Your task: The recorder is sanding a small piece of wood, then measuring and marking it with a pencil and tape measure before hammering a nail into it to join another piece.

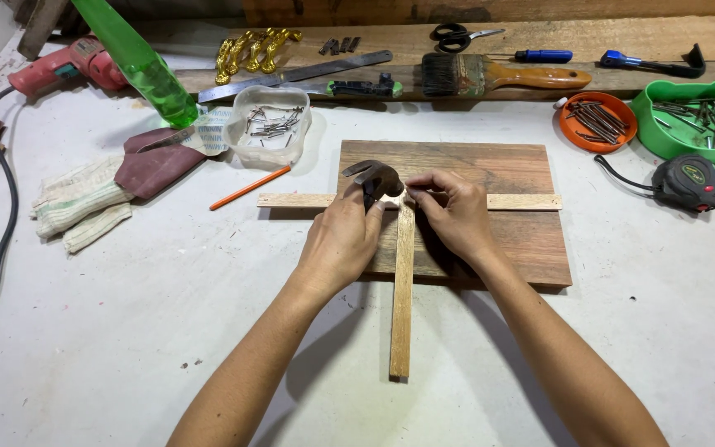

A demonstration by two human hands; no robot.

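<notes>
My left hand (339,242) grips a claw hammer (376,176) close under its dark metal head. The head rests where two thin wooden strips cross. One strip (506,201) lies left to right over a dark wooden board (531,240). The other strip (402,306) runs from the crossing toward me and off the board's near edge. My right hand (455,213) sits just right of the hammer head, fingertips pinched at the crossing; whatever they pinch is too small to make out.
A clear tub of nails (273,124), an orange pencil (250,188), work gloves (84,203) and a green bottle (142,62) lie at left. A tape measure (688,182), an orange dish (597,120) and a green dish (693,116) of nails sit at right. Brush (498,76), scissors and tools line the back.
</notes>
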